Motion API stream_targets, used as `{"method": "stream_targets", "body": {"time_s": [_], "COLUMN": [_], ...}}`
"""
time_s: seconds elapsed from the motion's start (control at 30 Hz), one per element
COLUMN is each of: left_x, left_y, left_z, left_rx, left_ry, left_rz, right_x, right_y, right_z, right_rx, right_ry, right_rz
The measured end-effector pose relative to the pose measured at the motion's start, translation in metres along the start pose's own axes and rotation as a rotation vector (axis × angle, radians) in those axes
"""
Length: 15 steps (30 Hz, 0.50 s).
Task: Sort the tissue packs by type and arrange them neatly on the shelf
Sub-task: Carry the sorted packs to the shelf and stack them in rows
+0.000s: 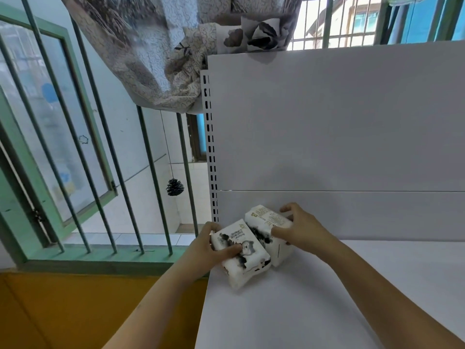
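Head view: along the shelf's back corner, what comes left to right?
Pine cone → slotted upright → left hand → near tissue pack → far tissue pack → right hand.

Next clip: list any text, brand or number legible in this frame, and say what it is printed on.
Nothing reads with certainty.
Near tissue pack, held by the left hand: a short upside-down logo near its top edge and small lines beside the cat picture, too blurred to read.
Far tissue pack, held by the right hand: gold print and a block of fine lines, too small to read.
Shelf and back panel: no text.
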<state>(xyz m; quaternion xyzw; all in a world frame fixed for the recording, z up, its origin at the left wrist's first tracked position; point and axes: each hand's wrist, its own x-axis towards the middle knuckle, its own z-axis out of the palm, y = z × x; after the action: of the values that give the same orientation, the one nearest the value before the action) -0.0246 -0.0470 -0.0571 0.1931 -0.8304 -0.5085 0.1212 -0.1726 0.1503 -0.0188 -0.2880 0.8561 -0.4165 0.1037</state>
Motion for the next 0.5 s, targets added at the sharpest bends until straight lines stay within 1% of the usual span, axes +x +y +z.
{"method": "stream_targets", "body": {"time_s": [0.1,0.17,0.23,0.3,0.37,0.43,0.5], "left_x": [-0.006,-0.008,-0.008,-0.006,-0.003,0.000,-0.001], "left_y": [0.001,0.000,-0.002,-0.005,-0.007,-0.011,-0.013], "left_z": [-0.007,-0.009,-0.008,-0.003,0.005,0.012,0.014], "left_rx": [-0.064,-0.142,-0.260,-0.374,-0.434,-0.443,-0.388], "left_ry": [-0.011,0.000,0.033,0.071,0.123,0.186,0.211], "left_rz": [-0.014,-0.028,-0.037,-0.037,-0.037,-0.034,-0.017], "right_x": [0.005,0.006,0.008,0.009,0.011,0.013,0.013], "right_y": [0.003,0.006,0.011,0.016,0.024,0.034,0.045], "right_z": [0.000,-0.004,-0.010,-0.016,-0.021,-0.024,-0.025], "right_rx": [0.058,0.140,0.196,0.202,0.197,0.189,0.164], "right_ry": [0.095,0.141,0.190,0.220,0.229,0.241,0.260], "right_rz": [-0.048,-0.070,-0.076,-0.075,-0.065,-0.051,-0.026]}}
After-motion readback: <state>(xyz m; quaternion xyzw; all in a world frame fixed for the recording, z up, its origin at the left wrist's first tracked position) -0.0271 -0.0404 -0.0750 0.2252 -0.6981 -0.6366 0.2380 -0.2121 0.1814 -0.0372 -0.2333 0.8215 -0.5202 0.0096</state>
